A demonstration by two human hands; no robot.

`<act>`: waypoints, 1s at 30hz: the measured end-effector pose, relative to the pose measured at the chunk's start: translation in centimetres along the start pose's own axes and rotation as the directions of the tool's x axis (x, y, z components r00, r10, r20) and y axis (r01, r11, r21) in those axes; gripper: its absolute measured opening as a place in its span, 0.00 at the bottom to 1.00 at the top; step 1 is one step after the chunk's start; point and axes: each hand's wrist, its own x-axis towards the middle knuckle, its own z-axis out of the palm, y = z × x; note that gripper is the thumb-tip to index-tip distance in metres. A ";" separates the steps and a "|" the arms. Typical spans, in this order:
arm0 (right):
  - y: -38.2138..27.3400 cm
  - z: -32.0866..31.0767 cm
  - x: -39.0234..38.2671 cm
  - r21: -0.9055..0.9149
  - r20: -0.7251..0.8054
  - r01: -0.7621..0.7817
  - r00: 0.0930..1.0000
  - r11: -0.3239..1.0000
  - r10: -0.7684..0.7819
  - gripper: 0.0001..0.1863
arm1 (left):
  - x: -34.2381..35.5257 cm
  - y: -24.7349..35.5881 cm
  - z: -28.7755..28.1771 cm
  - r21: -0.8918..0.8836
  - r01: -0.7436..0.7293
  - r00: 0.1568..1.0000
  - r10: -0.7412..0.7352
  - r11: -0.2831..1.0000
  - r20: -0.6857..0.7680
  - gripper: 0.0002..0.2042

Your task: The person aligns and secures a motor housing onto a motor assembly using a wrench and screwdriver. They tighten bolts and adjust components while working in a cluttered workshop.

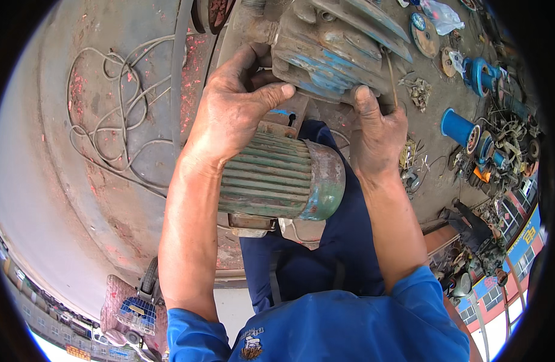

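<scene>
A grimy finned metal casting [331, 54] with flaking blue paint fills the top middle of the view. My left hand [232, 108] is closed on its left side, thumb pressed along the lower edge. My right hand [377, 133] grips the lower right edge, fingers curled and partly hidden behind it. Just beneath the casting, between my forearms, lies a green, rusty, ribbed electric motor [265, 175], with my legs in dark blue trousers behind it.
A looped grey cable [126, 120] lies on the worn surface to the left. On the right are blue spools [455, 127], round metal plates [423, 39], a plastic bag [443, 15] and heaps of scrap parts. A wheeled vehicle [135, 314] stands at lower left.
</scene>
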 end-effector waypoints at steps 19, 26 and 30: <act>1.0 0.5 -0.1 0.069 0.115 0.138 0.983 0.988 -0.146 0.22 | -1.6 -0.5 -0.2 -0.073 -0.055 0.994 0.062 0.996 0.087 0.24; 1.6 0.8 -0.2 0.086 0.065 0.185 0.980 0.979 -0.191 0.22 | 0.2 -1.1 -1.0 -0.041 0.011 0.997 -0.008 0.999 0.076 0.26; 1.7 0.8 -0.2 0.142 0.082 0.254 0.960 0.957 -0.267 0.25 | 0.1 -1.4 -1.0 -0.127 0.001 0.992 0.015 0.992 0.122 0.27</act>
